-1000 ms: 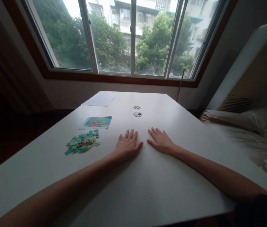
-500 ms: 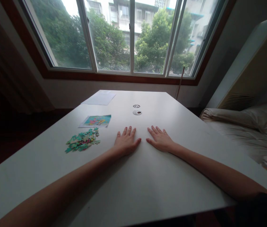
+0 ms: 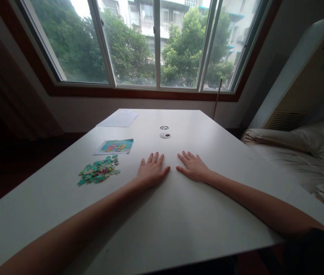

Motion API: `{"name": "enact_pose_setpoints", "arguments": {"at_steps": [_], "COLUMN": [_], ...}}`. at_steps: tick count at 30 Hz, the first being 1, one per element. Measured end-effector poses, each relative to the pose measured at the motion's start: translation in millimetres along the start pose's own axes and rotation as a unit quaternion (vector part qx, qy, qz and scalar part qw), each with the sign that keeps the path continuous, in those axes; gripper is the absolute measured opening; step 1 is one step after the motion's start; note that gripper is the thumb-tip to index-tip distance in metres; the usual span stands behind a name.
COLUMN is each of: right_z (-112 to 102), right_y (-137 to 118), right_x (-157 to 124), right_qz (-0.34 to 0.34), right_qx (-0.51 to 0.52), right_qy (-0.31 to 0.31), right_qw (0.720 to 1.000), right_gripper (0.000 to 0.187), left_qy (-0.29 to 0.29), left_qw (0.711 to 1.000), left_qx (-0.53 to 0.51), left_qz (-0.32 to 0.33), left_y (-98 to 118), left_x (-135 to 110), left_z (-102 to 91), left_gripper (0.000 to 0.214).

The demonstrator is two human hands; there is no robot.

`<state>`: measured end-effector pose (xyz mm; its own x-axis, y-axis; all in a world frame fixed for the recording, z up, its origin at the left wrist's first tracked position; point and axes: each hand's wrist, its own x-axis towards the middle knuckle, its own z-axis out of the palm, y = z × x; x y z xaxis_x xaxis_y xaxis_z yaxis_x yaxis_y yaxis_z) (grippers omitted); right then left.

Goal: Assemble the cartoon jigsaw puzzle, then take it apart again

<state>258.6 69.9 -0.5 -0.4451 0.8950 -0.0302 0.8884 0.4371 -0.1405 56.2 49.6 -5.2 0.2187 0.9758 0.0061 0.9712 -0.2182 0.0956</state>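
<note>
My left hand (image 3: 151, 170) lies flat on the white table (image 3: 179, 214), palm down, fingers stretched out and holding nothing. My right hand (image 3: 192, 167) rests flat beside it, a small gap between the thumbs, also holding nothing. A heap of several teal and pink puzzle pieces (image 3: 98, 170) sits to the left of my left hand, about a hand's width away. Behind the heap lies a small colourful picture card (image 3: 114, 146).
A blank white sheet (image 3: 118, 119) lies at the table's far left. Two round cable holes (image 3: 164, 131) sit in the table's middle, beyond my hands. A bed with pale bedding (image 3: 302, 152) stands to the right. A wide window (image 3: 156, 42) fills the far wall.
The view has tilted slightly, shifting everything a little left and up. Both hands stay flat on the table in the same place.
</note>
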Motion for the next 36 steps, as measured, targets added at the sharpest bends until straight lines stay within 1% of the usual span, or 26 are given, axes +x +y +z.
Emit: {"name": "enact_pose_setpoints", "arguments": {"at_steps": [11, 20, 27, 36], "right_z": [0.2, 1.1, -0.6, -0.1], "right_y": [0.7, 0.9, -0.5, 0.3], "right_x": [-1.1, -0.5, -0.5, -0.4], "right_qz": [-0.002, -0.004, 0.003, 0.0], "right_qx": [-0.008, -0.006, -0.006, -0.006], "right_qy": [0.007, 0.007, -0.004, 0.001], "right_qw": [1.0, 1.0, 1.0, 1.0], "right_gripper": [0.074, 0.074, 0.073, 0.073], "left_qy": [0.01, 0.005, 0.006, 0.007], "left_qw": [1.0, 1.0, 1.0, 1.0], "left_qx": [0.013, 0.022, 0.024, 0.024], "left_qz": [-0.003, -0.005, -0.004, -0.004], "left_y": [1.9, 3.1, 2.5, 2.6], "left_x": [-0.6, -2.3, -1.6, -1.2], "left_z": [1.5, -2.0, -0.6, -0.6], "left_gripper": [0.069, 0.068, 0.069, 0.069]}}
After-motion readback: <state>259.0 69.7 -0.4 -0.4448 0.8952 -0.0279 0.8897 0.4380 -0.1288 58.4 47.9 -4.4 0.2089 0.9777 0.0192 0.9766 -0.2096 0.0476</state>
